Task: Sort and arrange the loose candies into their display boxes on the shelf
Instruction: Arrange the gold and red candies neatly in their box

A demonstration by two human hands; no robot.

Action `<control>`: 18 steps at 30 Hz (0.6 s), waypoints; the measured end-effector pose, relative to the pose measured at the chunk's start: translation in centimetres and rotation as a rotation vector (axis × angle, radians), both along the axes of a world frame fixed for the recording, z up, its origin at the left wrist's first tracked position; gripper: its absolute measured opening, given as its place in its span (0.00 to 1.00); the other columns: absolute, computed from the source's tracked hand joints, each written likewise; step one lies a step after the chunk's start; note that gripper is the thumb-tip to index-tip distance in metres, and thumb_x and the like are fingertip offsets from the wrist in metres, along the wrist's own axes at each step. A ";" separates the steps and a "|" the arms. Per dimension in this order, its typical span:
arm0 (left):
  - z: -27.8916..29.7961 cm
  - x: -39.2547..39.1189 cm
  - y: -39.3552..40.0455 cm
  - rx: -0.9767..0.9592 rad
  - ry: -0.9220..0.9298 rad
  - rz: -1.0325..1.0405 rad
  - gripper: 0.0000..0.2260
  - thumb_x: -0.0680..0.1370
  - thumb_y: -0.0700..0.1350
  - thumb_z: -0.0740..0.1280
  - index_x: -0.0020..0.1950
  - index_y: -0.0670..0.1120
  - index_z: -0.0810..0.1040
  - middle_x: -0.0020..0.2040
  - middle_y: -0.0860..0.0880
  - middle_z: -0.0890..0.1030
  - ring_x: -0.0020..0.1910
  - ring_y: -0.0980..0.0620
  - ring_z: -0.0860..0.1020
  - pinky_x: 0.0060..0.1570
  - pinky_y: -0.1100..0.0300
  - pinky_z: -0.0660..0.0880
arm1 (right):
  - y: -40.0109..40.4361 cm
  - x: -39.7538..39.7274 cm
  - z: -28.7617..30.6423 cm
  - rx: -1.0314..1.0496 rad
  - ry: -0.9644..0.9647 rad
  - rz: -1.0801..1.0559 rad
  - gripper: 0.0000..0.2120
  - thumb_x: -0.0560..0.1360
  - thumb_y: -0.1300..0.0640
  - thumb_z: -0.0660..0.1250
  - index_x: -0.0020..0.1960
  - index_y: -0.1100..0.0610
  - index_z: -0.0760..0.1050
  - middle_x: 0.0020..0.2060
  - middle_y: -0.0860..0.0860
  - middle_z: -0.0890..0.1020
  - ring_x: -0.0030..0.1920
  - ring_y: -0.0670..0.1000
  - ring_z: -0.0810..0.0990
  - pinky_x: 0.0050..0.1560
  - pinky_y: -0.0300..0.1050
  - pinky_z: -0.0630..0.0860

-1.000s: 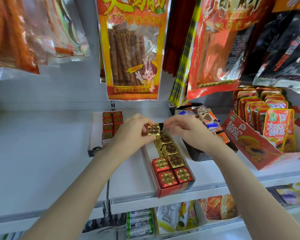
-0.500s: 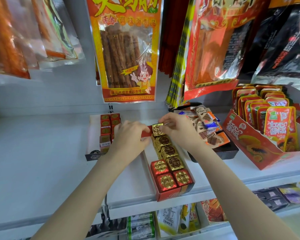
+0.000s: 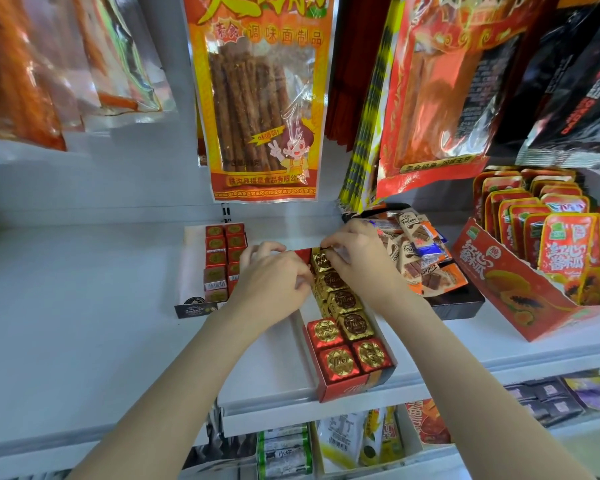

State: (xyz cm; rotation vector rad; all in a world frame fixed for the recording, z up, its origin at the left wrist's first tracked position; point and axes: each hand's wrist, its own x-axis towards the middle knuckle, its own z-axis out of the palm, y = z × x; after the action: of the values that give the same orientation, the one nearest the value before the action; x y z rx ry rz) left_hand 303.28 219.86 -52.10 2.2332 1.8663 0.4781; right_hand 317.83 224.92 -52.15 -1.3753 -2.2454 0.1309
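Note:
A red display box (image 3: 347, 388) lies lengthwise on the white shelf (image 3: 84, 323), filled with gold foil candies (image 3: 345, 301) in a row and red foil candies (image 3: 324, 332) at its near end. Both hands meet at the box's far end. My left hand (image 3: 271, 282) has its fingers curled over the box's red back wall. My right hand (image 3: 357, 265) pinches the farthest gold candy (image 3: 321, 260), which sits at the end of the row. The hands hide the box's far corners.
A white box (image 3: 191, 268) of small red candies (image 3: 226, 242) stands to the left. A black tray (image 3: 459, 303) of chocolate packets (image 3: 416, 233) sits to the right, then a red papaya-snack carton (image 3: 492, 271). Snack bags (image 3: 260, 98) hang overhead. More goods fill the lower shelf.
The gold candy was held up between both hands a second ago. It has gone down into the far end of the red box, and both hands followed it down.

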 end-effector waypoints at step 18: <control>0.3 0.3 -0.1 -0.131 0.046 -0.030 0.16 0.78 0.44 0.56 0.51 0.57 0.81 0.62 0.63 0.74 0.70 0.51 0.58 0.70 0.50 0.45 | -1.5 0.8 1.3 -0.287 0.198 -0.033 0.09 0.75 0.64 0.63 0.48 0.59 0.82 0.49 0.53 0.83 0.48 0.49 0.80 0.48 0.36 0.72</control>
State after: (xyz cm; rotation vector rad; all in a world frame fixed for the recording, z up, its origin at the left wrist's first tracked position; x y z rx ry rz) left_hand 303.61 219.76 -51.76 2.2003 1.8265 0.2933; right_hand 318.65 223.46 -50.82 -1.4708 -2.0963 0.5727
